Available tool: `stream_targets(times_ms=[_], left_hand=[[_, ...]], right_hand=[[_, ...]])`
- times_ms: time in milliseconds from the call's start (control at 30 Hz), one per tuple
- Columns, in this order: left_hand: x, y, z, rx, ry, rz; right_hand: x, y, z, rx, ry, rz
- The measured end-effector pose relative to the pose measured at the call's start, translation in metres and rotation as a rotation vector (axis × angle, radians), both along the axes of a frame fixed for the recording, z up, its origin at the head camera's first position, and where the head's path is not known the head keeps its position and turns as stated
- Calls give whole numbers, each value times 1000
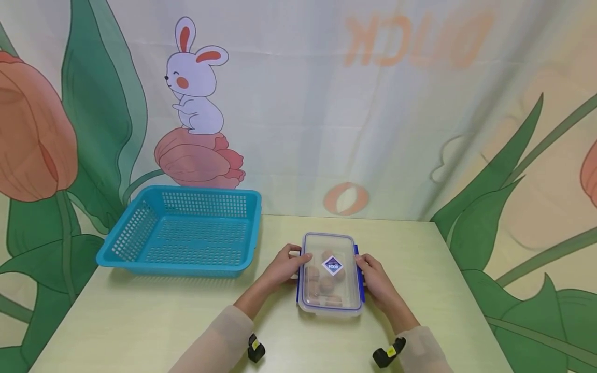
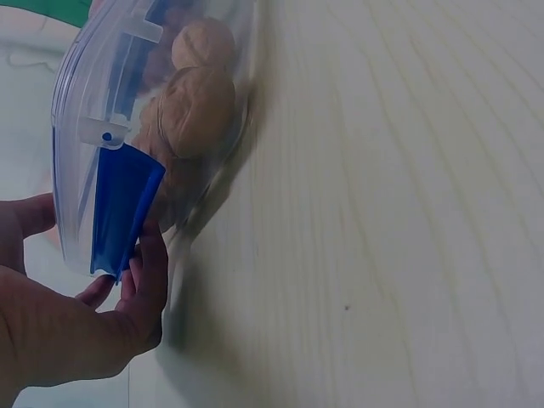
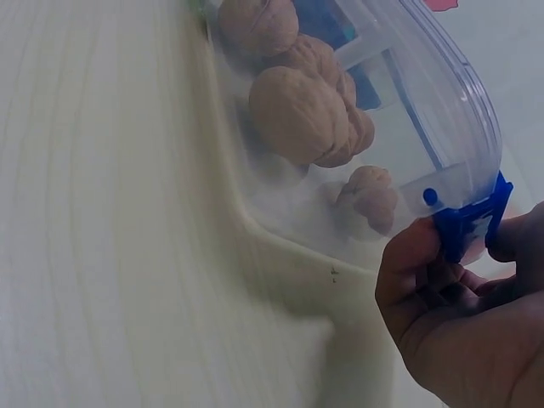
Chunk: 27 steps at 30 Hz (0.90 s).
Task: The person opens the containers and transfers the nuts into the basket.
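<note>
A clear plastic food container [image 1: 328, 243] with a blue-edged lid is between my two hands, above the table's middle. Through its walls show several brown walnuts [image 3: 297, 115]. My left hand [image 1: 285, 264] grips the left side, thumb on the lid's edge and fingers curled at a blue clip [image 2: 123, 200], which slants away from the wall in the left wrist view. On the opposite side, my right hand [image 1: 380, 280] holds the container at another blue clip [image 3: 476, 217], between thumb and curled fingers. A blue-and-white label [image 1: 332, 266] is on the lid.
A blue plastic basket [image 1: 179, 267] with perforated walls stands at the back left of the pale wooden table [image 1: 410, 243]. Behind the table hangs a curtain [image 1: 289, 103] printed with tulips and a rabbit.
</note>
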<state>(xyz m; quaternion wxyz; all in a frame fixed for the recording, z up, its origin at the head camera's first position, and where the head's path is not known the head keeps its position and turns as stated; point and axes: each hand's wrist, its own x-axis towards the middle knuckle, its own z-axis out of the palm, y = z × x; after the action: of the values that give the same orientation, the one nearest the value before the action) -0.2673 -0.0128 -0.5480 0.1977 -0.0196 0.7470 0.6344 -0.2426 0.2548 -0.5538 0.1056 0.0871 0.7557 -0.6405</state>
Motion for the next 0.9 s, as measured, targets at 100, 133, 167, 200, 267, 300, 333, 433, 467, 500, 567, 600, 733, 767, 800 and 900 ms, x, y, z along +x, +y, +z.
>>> stream_targets(times_ms=[100, 133, 167, 200, 267, 300, 333, 433, 467, 500, 567, 600, 733, 767, 800, 900], left_hand=[[0, 1, -1, 7, -11, 9], [-1, 1, -1, 7, -15, 12], [-1, 1, -2, 3, -14, 15], [-1, 1, -2, -1, -14, 19], [-2, 2, -2, -10, -16, 25], [-2, 2, -2, -15, -13, 25], [-3, 2, -2, -17, -14, 26], [-3, 1, -3, -20, -18, 23], [-4, 1, -3, -15, -18, 21], [-4, 1, -3, -15, -19, 18], [-3, 0, -3, -9, -26, 12], [-3, -1, -3, -6, -30, 8], [-3, -3, -3, 8, -53, 11], [-3, -3, -3, 10, -55, 13], [-3, -3, -3, 14, -59, 15], [-4, -3, -4, 20, -62, 16]], right_hand=[[0, 0, 0, 7, -4, -4], [-1, 0, 0, 12, -5, -6], [-1, 0, 0, 15, -7, -6], [-1, 0, 0, 19, -7, -6], [-2, -1, -1, 19, -8, -11], [-2, -1, -1, 19, -7, -13], [-2, -1, -2, 18, -4, -14], [-3, -2, -3, 29, 12, -19], [-2, -2, -4, 40, 19, -30], [-2, -2, -4, 56, 27, -39], [-1, -2, -7, 86, 43, -59], [0, -1, -8, 95, 45, -70], [3, -1, -9, 80, 44, -82], [4, -2, -8, 62, 38, -80], [5, -2, -8, 46, 36, -77], [6, -3, -7, 3, 33, -77]])
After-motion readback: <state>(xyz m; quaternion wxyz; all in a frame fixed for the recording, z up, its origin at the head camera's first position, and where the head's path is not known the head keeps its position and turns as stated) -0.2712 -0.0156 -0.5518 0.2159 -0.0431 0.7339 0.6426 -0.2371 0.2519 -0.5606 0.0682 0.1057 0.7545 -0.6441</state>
